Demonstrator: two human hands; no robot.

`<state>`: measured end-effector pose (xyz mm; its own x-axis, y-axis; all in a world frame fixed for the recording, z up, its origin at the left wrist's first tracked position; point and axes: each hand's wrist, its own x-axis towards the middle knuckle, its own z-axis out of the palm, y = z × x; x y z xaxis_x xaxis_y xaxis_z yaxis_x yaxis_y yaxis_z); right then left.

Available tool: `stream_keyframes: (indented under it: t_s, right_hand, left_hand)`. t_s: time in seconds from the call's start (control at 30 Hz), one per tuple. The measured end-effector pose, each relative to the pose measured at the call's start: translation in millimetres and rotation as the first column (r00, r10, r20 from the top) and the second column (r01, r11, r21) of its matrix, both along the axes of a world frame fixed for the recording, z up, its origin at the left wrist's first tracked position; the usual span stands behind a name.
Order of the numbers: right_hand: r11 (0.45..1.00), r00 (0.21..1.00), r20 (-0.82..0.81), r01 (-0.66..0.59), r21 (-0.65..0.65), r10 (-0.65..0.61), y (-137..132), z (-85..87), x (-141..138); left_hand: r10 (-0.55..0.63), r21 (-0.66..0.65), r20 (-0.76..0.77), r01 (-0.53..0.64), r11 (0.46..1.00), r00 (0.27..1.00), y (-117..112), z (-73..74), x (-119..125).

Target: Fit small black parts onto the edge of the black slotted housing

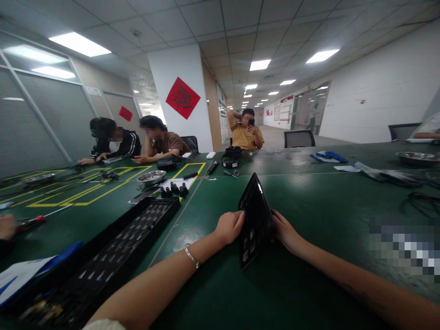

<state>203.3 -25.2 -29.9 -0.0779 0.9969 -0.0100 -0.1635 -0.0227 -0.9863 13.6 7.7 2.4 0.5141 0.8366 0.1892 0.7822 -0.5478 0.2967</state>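
Observation:
A flat black panel with a glossy edge and pale marks low on its face is held up on edge, tilted, above the green table. On its left side, my left hand grips it with the thumb against the face. My right hand clasps the opposite edge, its fingers partly hidden behind the panel. To the left lies a long black tray with rows of pale pieces in it and a jumble of small parts at its near end.
Green table spreads around me. Beyond the tray are several black cylindrical parts and a metal bowl. A red-handled screwdriver lies left, near another person's hand. Plastic bags lie right. Several people sit across.

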Motion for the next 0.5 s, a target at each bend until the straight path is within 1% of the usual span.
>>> stream_keyframes:
  t_s: [0.2,0.33,0.5]
  right_hand:
    - [1.0,1.0,0.004,-0.025,0.012,0.025,-0.4,-0.4,0.5]
    - [1.0,1.0,0.0,-0.013,-0.001,0.013,-0.8,0.7,0.6]
    - [1.0,1.0,0.006,-0.022,0.012,0.022,-2.0,2.3,0.5]
  left_hand:
    - [-0.015,0.025,-0.009,0.015,1.0,1.0,1.0,-2.2,-0.9]
    - [-0.029,0.042,-0.005,0.03,0.999,1.0,1.1,-2.9,-1.3]
    - [-0.036,0.047,-0.009,0.037,0.998,0.999,0.6,-2.2,-1.9]
